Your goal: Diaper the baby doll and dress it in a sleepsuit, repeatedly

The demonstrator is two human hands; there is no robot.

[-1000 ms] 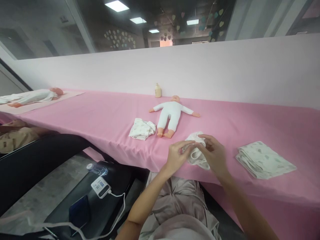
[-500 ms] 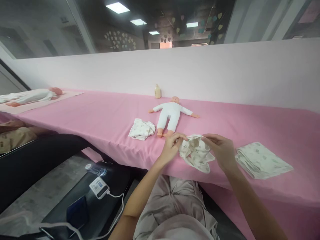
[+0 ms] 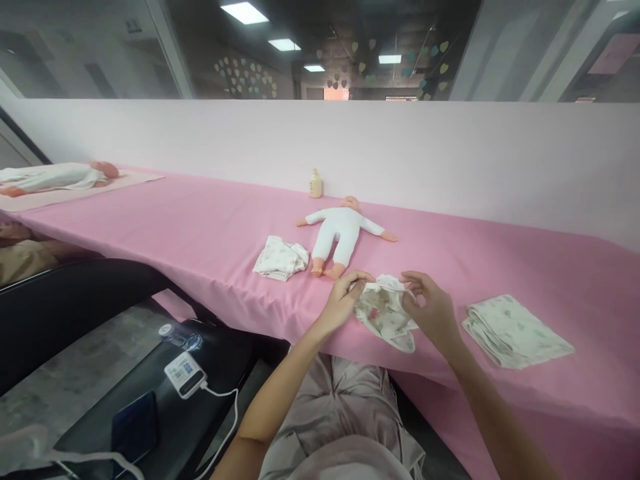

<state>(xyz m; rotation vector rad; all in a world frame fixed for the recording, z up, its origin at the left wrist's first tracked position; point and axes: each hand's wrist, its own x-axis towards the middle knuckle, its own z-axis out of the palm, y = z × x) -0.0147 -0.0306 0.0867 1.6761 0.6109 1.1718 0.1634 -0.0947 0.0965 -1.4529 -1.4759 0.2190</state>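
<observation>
My left hand (image 3: 345,297) pinches the left edge of a small white baby garment (image 3: 383,317) with a pale print; its exact kind I cannot make out. On the other side, my right hand (image 3: 433,307) has thumb and fingertips closed on the garment's upper right edge. The cloth hangs crumpled between both hands, over the front edge of the pink-covered table (image 3: 225,220). Just beyond them a baby doll (image 3: 340,227) in a white suit lies on its back, arms spread, feet towards me. Left of its feet is a folded printed cloth (image 3: 281,258).
Another folded printed cloth (image 3: 517,331) lies to the right. A pump bottle (image 3: 315,184) stands by the wall. Far left, a second doll (image 3: 60,177) lies on a mat. A black chair (image 3: 220,360) holds a clear bottle, a phone (image 3: 135,427) and a white device (image 3: 185,375) with a cable.
My right hand has shifted its fingers along the garment's edge, and the top edge is now stretched straighter between my hands. The view has tilted slightly.
</observation>
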